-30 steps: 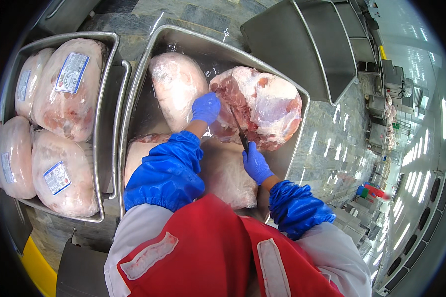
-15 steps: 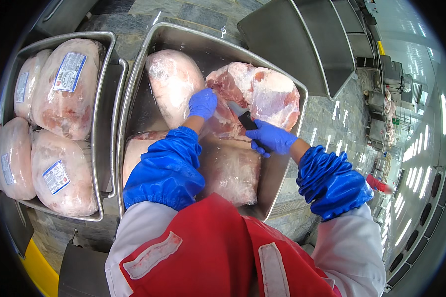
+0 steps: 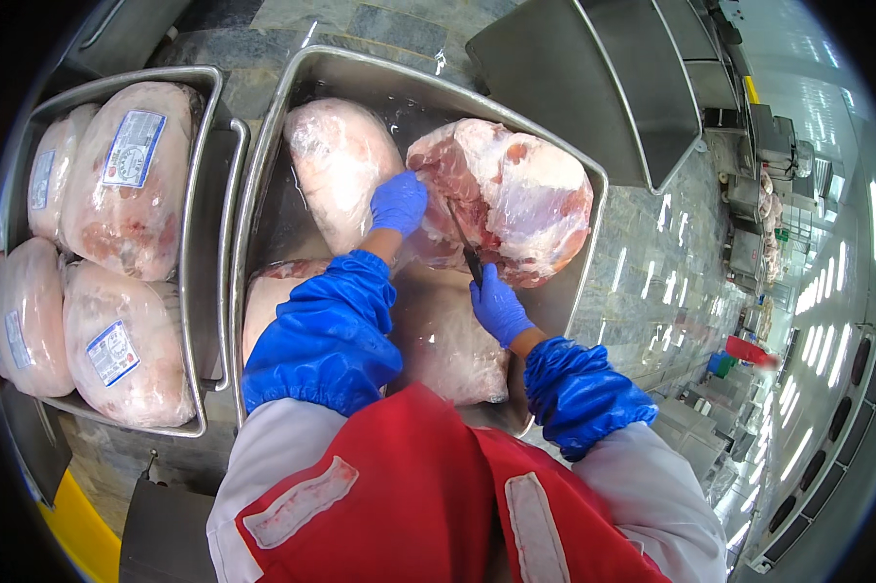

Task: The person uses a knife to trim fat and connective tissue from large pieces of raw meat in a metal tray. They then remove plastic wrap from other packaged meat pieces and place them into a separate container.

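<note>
A large piece of raw meat [image 3: 527, 204] with white fat and a cut red face lies at the back right of the steel tub [image 3: 593, 228]. My left hand [image 3: 396, 206], in a blue glove, has its fingers curled onto the left edge of that meat. My right hand [image 3: 496, 309], also gloved, grips the dark handle of a knife [image 3: 471, 258], whose blade points up-left into the cut face. A pale, wrapped piece [image 3: 341, 165] lies left of it. Below, another bagged piece [image 3: 447, 340] and a further piece [image 3: 273, 301] are partly covered by my arms.
A second steel tub [image 3: 201, 194] on the left holds several bagged cuts [image 3: 117, 223] with labels. Dark steel bins [image 3: 554, 87] stand at the upper right on the tiled floor [image 3: 370, 24]. Steel equipment [image 3: 749, 233] lines the right, with a red item [image 3: 749, 352] farther down.
My right hand swung out to the right half a second ago and is now back lower-left, with the knife more upright. My left hand has shifted slightly left since a second ago.
</note>
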The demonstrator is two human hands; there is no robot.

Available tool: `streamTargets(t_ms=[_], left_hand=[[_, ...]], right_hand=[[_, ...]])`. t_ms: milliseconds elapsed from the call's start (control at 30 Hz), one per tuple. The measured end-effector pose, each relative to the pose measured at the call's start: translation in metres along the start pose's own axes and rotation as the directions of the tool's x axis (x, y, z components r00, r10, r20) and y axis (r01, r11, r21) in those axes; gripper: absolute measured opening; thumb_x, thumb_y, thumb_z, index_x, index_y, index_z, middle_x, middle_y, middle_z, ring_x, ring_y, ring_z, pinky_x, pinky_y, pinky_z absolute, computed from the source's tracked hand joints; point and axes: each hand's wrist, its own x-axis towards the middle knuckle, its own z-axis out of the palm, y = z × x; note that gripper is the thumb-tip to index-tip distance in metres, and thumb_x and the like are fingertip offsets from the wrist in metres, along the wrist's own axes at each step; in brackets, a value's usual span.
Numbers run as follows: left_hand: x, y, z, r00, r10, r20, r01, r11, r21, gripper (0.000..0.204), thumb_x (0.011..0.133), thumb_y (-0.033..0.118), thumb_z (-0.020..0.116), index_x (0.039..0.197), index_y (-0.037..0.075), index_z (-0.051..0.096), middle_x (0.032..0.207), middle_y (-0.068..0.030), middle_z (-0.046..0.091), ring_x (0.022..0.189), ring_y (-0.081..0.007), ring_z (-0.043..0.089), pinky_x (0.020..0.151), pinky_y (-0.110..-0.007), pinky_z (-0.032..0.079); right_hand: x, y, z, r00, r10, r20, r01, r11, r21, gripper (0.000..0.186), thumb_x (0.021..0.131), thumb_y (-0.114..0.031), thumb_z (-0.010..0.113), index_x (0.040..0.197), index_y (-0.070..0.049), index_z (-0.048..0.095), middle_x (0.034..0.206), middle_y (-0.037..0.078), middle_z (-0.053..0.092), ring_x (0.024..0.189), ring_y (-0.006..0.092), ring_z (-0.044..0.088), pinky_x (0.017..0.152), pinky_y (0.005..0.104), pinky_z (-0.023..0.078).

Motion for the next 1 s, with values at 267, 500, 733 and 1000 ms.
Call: streamTargets(t_ms=[267,500,733,1000], left_hand=[[0.003,0.004,-0.008,1.000,0.027,0.003,-0.027,1.000,-0.009,0.029,0.081,0.026,0.037,0.086,0.005,0.057,0.087,-0.0185,0.060,0.079,-0.0364,0.057,0.071,-0.045,0.045],[0.007,0.003,-0.002,1.000,-0.013,0.002,0.013,0.999,-0.041,0.029,0.079,0.025,0.039,0.086,0.003,0.058,0.092,-0.0201,0.058,0.082,-0.0367,0.057,0.073,-0.044,0.045],[0.010,0.001,-0.004,0.998,-0.068,0.009,0.068,0.996,-0.056,0.029,0.079,0.025,0.040,0.086,0.003,0.058,0.090,-0.0204,0.059,0.083,-0.0362,0.057,0.074,-0.044,0.044],[0.006,0.004,-0.001,0.997,-0.068,-0.040,0.067,0.997,-0.022,0.028,0.080,0.024,0.039,0.084,0.003,0.058,0.086,-0.0200,0.059,0.077,-0.0353,0.058,0.070,-0.043,0.046]], right_hand=[[-0.012,-0.008,0.018,0.997,0.048,-0.056,-0.050,0.998,-0.028,0.024,0.084,-0.020,0.045,0.096,-0.002,0.034,0.076,0.027,0.055,0.071,0.0426,0.054,0.059,0.0501,0.040],[0.020,-0.091,-0.150,0.937,-0.072,0.341,0.217,0.886,-0.409,0.029,0.081,-0.020,0.046,0.101,0.000,0.039,0.078,0.025,0.057,0.074,0.0398,0.056,0.063,0.0455,0.044],[0.028,-0.063,-0.132,0.936,-0.213,0.278,0.333,0.790,-0.515,0.024,0.083,-0.019,0.044,0.096,0.000,0.039,0.072,0.023,0.057,0.070,0.0397,0.056,0.058,0.0451,0.044],[0.028,-0.026,-0.104,0.971,-0.116,0.211,0.199,0.879,-0.434,0.022,0.077,-0.010,0.048,0.095,0.000,0.039,0.076,0.024,0.058,0.072,0.0384,0.058,0.062,0.0453,0.045]])
